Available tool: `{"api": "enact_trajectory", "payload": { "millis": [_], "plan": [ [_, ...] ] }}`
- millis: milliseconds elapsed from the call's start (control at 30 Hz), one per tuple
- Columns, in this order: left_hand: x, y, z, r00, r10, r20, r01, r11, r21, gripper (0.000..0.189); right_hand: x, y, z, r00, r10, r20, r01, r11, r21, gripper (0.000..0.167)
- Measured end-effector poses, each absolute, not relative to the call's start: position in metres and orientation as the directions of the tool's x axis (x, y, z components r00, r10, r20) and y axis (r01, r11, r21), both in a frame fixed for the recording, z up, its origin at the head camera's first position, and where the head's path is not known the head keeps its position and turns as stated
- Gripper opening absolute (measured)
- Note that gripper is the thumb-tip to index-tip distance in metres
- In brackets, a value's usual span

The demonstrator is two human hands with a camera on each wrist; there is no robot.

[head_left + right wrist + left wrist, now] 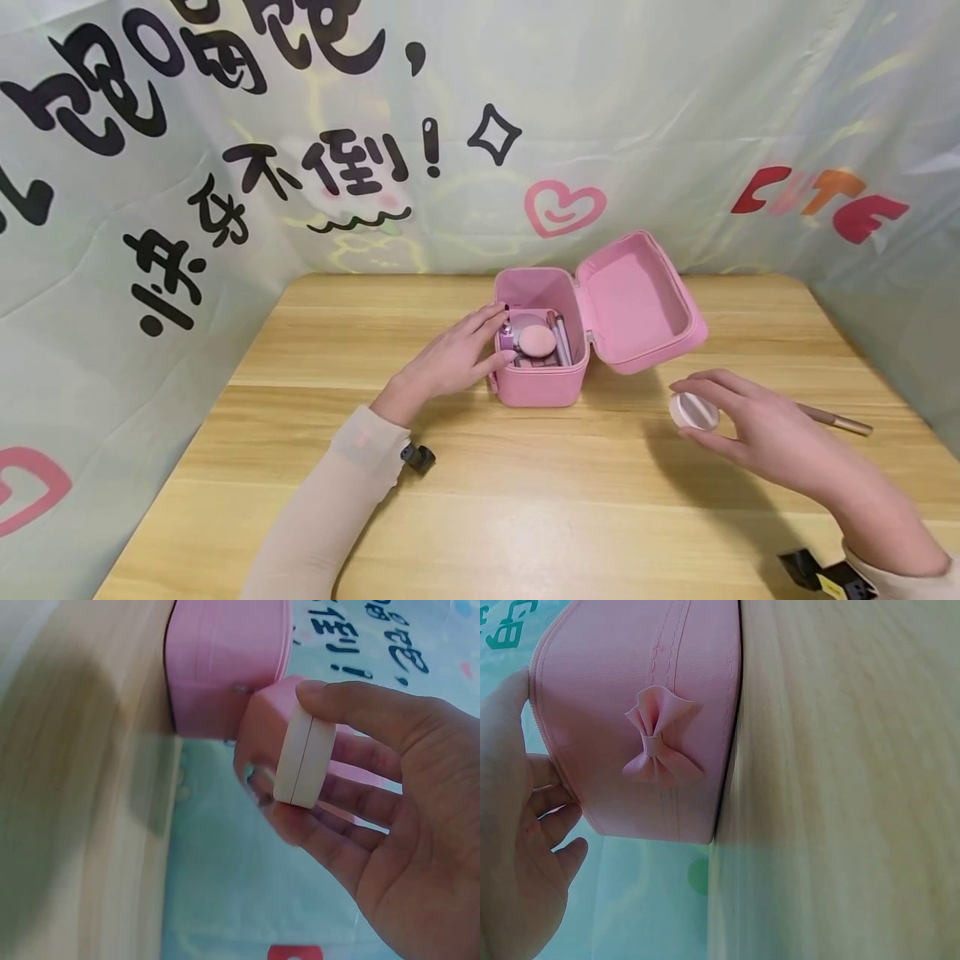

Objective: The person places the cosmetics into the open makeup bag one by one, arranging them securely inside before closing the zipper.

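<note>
A pink cosmetic case (pixel 542 388) stands on the table with its lid (pixel 637 304) folded out to the right. Inside lie a round pink puff (pixel 537 341), slim sticks (pixel 561 340) and a small purple bottle (pixel 507 337). My left hand (pixel 450 354) rests on the case's left rim, fingers extended and thumb apart; a pink bow (pixel 654 744) decorates that side in the left wrist view. To the right of the case, my right hand (pixel 780 429) pinches a small round white compact (pixel 693 412) between thumb and fingers, above the table. A seam runs round the compact's edge.
A brown pencil-like stick with a gold end (pixel 838 420) lies on the wooden table (pixel 480 517), partly behind my right hand. A pale printed cloth (pixel 450 75) hangs behind and beside the table. The open lid reaches toward my right hand.
</note>
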State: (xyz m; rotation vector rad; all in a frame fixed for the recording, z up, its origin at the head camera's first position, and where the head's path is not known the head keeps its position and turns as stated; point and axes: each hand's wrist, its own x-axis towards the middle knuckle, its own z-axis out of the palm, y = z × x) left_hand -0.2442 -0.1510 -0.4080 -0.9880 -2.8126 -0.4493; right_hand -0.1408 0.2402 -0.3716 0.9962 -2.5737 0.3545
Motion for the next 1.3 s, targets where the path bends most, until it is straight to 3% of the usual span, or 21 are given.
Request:
{"api": "enact_trajectory", "payload": {
  "millis": [367, 600, 1000, 1300],
  "plan": [
    [-0.245, -0.150, -0.408, -0.779, 0.592, 0.208, 0.627, 0.741, 0.239, 0.076, -0.148, 0.218, -0.358, -0.621, -0.657, 0.427, -0.755, 0.649, -0.099, 0.051],
    [-0.245, -0.149, -0.408, -0.776, 0.594, 0.213, 0.631, 0.738, 0.238, 0.075, -0.153, 0.200, -0.348, -0.608, -0.674, 0.419, -0.774, 0.621, -0.124, 0.059],
    [-0.246, -0.149, -0.408, -0.776, 0.593, 0.214, 0.630, 0.738, 0.241, 0.074, -0.162, 0.184, -0.337, -0.631, -0.652, 0.419, -0.757, 0.635, -0.152, 0.052],
    [-0.247, -0.149, -0.409, -0.776, 0.591, 0.219, 0.630, 0.734, 0.252, 0.075, -0.174, 0.170, -0.333, -0.590, -0.672, 0.448, -0.788, 0.600, -0.137, 0.050]
  ]
}}
